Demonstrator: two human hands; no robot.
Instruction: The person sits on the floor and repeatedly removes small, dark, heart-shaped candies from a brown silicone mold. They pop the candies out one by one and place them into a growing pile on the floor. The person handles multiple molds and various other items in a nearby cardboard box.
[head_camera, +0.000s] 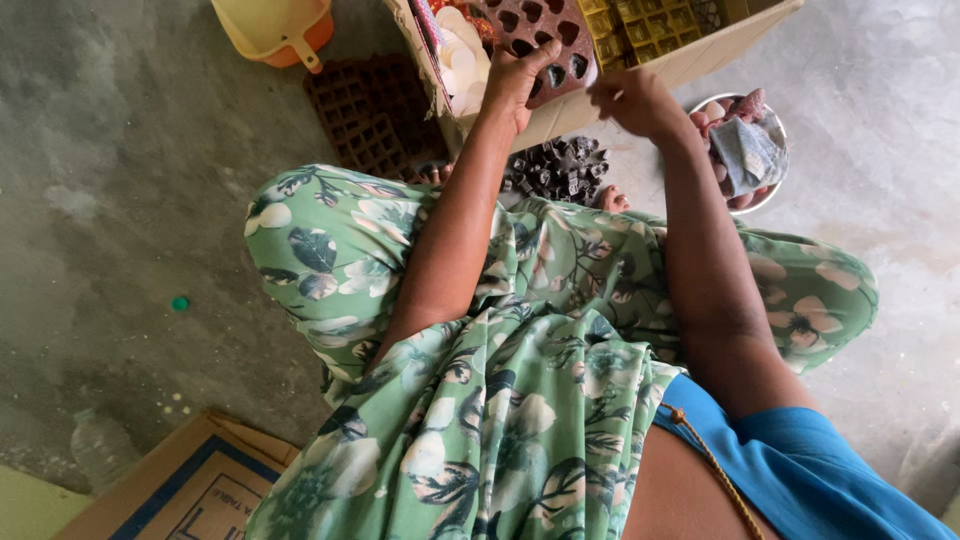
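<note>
- Fingers of the left hand (515, 80) pinch the near edge of a brown heart-cavity mould (540, 40), thumb on top, inside the cardboard box (690, 60).
- Right hand (635, 100) hovers just beside it, fingers curled; grip unclear.
- Mould looks rubbery, with glossy hollows; yellow grid moulds (645, 25) sit to its right.

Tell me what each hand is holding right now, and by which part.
The left hand grips the brown heart-shaped mould tray by its near edge. The right hand is curled beside it; whether it holds anything cannot be told.
</note>
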